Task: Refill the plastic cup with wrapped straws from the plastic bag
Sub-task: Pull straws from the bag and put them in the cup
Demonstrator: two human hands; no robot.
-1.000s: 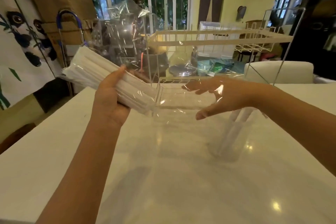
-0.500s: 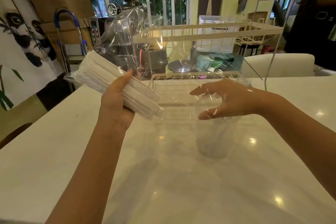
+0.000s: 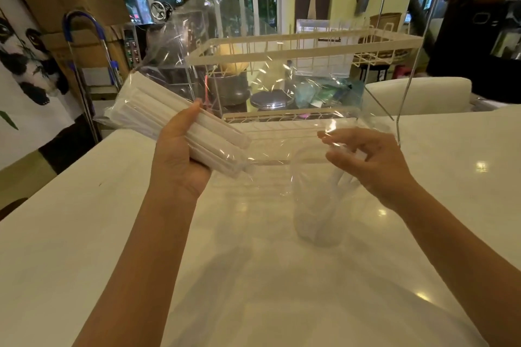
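Observation:
My left hand [image 3: 180, 158] grips a bundle of white wrapped straws [image 3: 158, 110] through a clear plastic bag [image 3: 270, 98], held tilted above the white table [image 3: 112, 234]. The bag's open end spreads to the right, where my right hand [image 3: 369, 160] reaches into it, fingers curled on the film. A clear plastic cup [image 3: 315, 214] stands upright on the table below my right hand. It holds a few wrapped straws [image 3: 341, 180] that lean right behind my fingers.
A white wire rack [image 3: 304, 48] with a metal frame stands at the table's far edge. Behind it are pots, a grinder and windows. A white chair back [image 3: 423, 93] is at the right, a blue-handled trolley [image 3: 84, 51] at the left.
My right hand has curled its fingers and shifted slightly right over the cup. The straw bundle in my left hand has stayed tilted at about the same place.

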